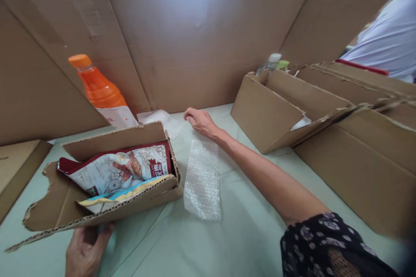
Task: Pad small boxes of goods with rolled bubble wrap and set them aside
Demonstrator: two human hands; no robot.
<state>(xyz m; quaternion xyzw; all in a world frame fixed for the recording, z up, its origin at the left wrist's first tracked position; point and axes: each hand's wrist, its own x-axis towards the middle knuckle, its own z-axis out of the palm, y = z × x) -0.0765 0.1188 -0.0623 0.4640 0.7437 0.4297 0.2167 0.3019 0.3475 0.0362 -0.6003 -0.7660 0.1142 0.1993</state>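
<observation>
My left hand (85,251) grips the lower near side of an open cardboard box (130,212), with its fingertips partly hidden under it. Inside the box lie a dark red and white printed food pouch (130,166) and a blue and yellow packet (126,191). Farther off, my right hand (202,123) is low over the table with its fingers curled together. Beside those fingertips is a thin, translucent white plastic sheet (162,121); whether they pinch its edge is hidden. A strip of bubble wrap (202,181) lies flat below my right wrist.
An orange drink bottle (99,88) stands behind the box. Several open cardboard boxes (269,117) line the right side, with bottle caps (274,57) showing behind. Another box (21,166) sits at left. Tall cardboard panels (195,39) border the table; a person's pale sleeve (386,34) is beyond.
</observation>
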